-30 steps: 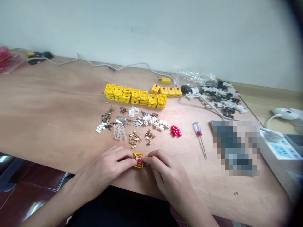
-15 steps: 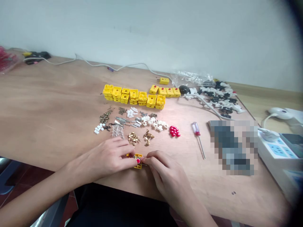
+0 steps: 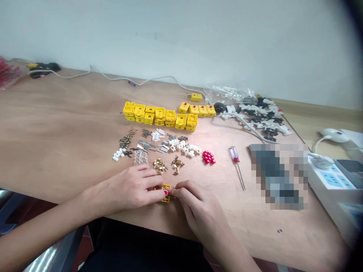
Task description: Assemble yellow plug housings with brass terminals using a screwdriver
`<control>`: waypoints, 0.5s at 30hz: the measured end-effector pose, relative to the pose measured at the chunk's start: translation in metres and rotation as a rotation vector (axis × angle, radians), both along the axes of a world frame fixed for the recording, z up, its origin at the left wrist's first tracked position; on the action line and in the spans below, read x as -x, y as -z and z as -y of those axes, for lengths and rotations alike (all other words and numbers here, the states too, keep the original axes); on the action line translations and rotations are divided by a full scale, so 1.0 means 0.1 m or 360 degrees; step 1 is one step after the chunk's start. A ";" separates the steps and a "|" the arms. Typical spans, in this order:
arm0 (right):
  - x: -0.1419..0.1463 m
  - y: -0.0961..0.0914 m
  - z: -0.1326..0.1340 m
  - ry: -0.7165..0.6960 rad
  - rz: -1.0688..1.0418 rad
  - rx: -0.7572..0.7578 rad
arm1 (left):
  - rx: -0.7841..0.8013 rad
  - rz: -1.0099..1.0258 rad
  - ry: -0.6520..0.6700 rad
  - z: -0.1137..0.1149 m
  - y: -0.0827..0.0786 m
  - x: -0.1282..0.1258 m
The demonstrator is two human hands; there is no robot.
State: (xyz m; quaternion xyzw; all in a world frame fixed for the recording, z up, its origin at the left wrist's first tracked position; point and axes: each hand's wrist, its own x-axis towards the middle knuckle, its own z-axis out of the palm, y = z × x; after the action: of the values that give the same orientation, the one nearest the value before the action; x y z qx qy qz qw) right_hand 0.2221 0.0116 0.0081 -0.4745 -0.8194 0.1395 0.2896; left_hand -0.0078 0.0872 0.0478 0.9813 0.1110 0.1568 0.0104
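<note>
Near the table's front edge lies an open yellow plug housing (image 3: 166, 199) with a round red piece (image 3: 166, 192) in its middle. My left hand (image 3: 138, 187) grips it from the left, thumb beside the red piece and fingers curled over the far side. From the right, my right hand (image 3: 195, 204) is closed, thumb and forefinger pinched at the housing's right edge. A thin metallic bit shows by these fingertips, too small to name. Just beyond lie two piles of small brass parts, one nearer left (image 3: 160, 165) and one further right (image 3: 177, 164).
Stacked yellow housings (image 3: 160, 113) stand in a row behind screws, metal plug pins (image 3: 146, 144) and white plastic parts (image 3: 187, 147). Red caps (image 3: 209, 157) and a screwdriver (image 3: 237, 166) lie to the right. A power strip (image 3: 330, 177) sits at the right edge.
Both hands stay at the yellow housing almost unmoved. My left fingers have shifted very slightly on it, and the view has tilted a little.
</note>
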 end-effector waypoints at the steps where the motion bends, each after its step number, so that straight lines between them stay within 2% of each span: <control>1: 0.00 0.00 0.00 -0.0005 -0.0009 0.0001 | -0.0009 -0.0002 0.0001 0.00 0.00 0.00; 6: 0.00 -0.02 0.00 -0.0011 -0.0048 0.0013 | -0.0013 0.0022 0.0015 -0.01 0.04 -0.02; 15: 0.02 -0.01 0.00 0.0006 -0.0071 -0.0042 | 0.0163 0.0134 0.0049 -0.05 0.08 -0.03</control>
State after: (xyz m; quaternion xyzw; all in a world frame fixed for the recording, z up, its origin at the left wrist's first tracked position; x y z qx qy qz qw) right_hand 0.2205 0.0120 0.0088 -0.4691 -0.8135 0.1387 0.3145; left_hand -0.0048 0.0925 0.0396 0.9736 0.1033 0.1920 0.0676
